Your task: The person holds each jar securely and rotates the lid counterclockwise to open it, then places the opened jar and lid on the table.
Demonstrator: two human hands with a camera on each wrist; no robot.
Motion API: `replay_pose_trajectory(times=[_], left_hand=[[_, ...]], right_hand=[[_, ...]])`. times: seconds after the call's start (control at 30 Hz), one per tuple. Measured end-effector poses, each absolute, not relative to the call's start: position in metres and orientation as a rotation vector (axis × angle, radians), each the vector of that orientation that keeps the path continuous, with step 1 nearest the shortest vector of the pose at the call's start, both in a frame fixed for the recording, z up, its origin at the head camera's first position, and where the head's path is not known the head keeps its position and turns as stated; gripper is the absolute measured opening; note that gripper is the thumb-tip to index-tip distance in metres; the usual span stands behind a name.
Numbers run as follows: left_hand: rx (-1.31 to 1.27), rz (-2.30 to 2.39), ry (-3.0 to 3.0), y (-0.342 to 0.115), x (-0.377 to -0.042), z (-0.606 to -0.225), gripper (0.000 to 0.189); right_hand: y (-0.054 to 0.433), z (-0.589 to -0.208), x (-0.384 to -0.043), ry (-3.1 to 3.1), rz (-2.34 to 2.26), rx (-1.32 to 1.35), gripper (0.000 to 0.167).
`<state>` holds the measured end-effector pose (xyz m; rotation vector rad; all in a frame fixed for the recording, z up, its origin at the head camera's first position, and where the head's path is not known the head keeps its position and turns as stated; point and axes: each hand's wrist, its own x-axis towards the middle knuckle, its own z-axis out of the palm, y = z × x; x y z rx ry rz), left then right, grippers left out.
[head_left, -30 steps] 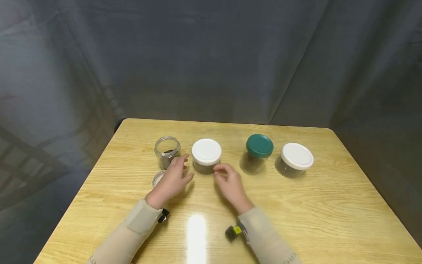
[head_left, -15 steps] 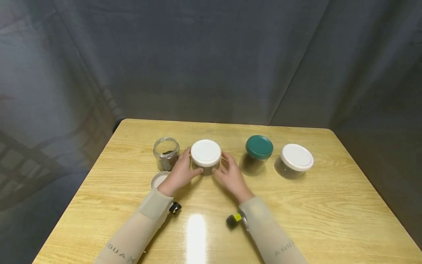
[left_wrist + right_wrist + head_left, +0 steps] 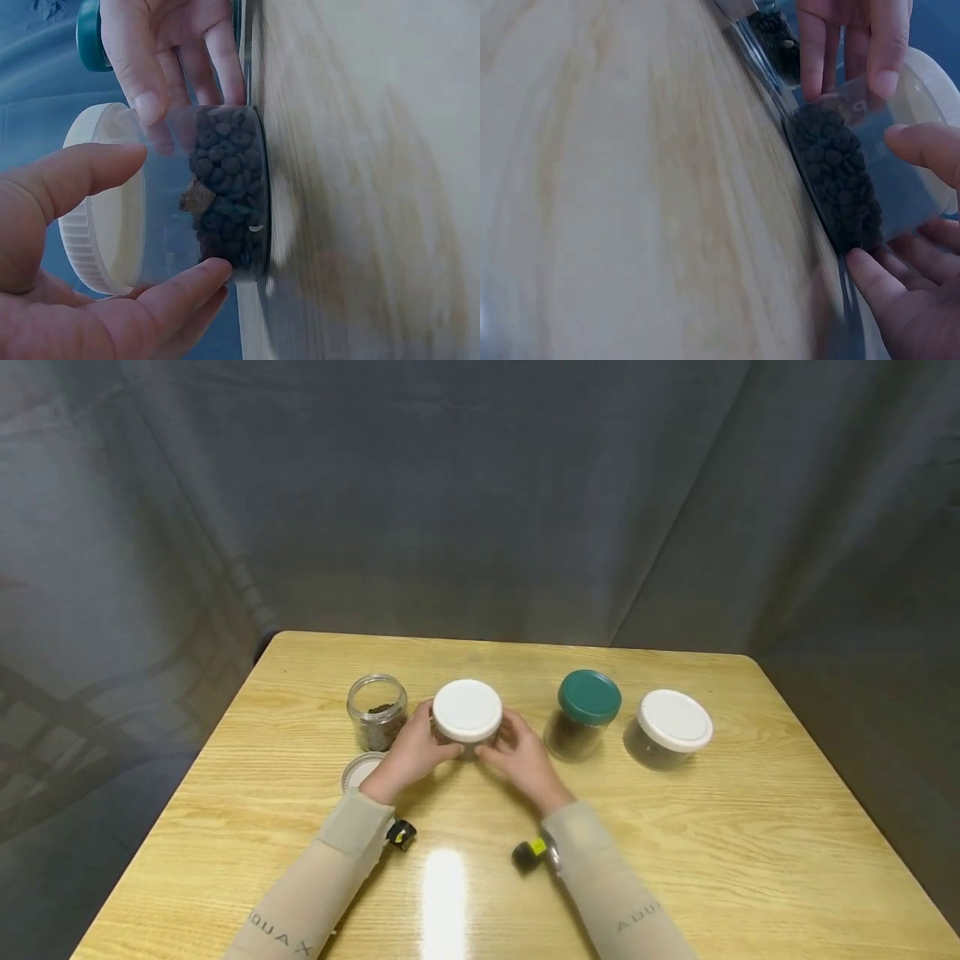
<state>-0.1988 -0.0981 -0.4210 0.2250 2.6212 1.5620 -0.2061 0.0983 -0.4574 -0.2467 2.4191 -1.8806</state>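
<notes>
A clear plastic jar [image 3: 169,195] with a white screw lid [image 3: 468,708] stands mid-table, its base at the tabletop. Dark round pellets [image 3: 832,169] fill its lower part, and a brown chip [image 3: 196,196] shows among them in the left wrist view. My left hand [image 3: 411,755] grips the jar's left side, thumb at the front just below the lid and fingers round the side. From the other side my right hand [image 3: 527,767] holds it the same way, thumb in front. The far fingers are partly hidden behind the jar in the head view.
Left of the jar is an uncovered clear jar [image 3: 377,718] with dark contents; a white lid [image 3: 360,771] lies before it, partly behind my left wrist. To the right stand a green-lidded jar [image 3: 588,702] and another white-lidded jar [image 3: 672,727]. A grey curtain hangs behind the table [image 3: 750,843].
Both hands have moved in to the middle white-lidded jar and taken hold of its sides; a second ago the left was apart from it, the right beside it. The other jars have stayed put.
</notes>
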Motion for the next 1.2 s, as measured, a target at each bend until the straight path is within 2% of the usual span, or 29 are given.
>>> replay_pose_trajectory(times=[0.3,0.63,1.2], left_hand=[[0.228,1.545,2.62,-0.097,-0.198,-0.422,0.091],[0.249,1.55,2.554,-0.099,-0.191,-0.42,0.093],[0.332,1.595,2.516,-0.098,-0.174,-0.424,0.086]], right_hand=[[0.105,-0.457,-0.206,2.406,-1.912,-0.294,0.074],[0.116,-0.457,-0.197,2.545,-1.754,-0.32,0.078],[0.129,-0.458,-0.18,2.473,-1.769,-0.356,0.071]])
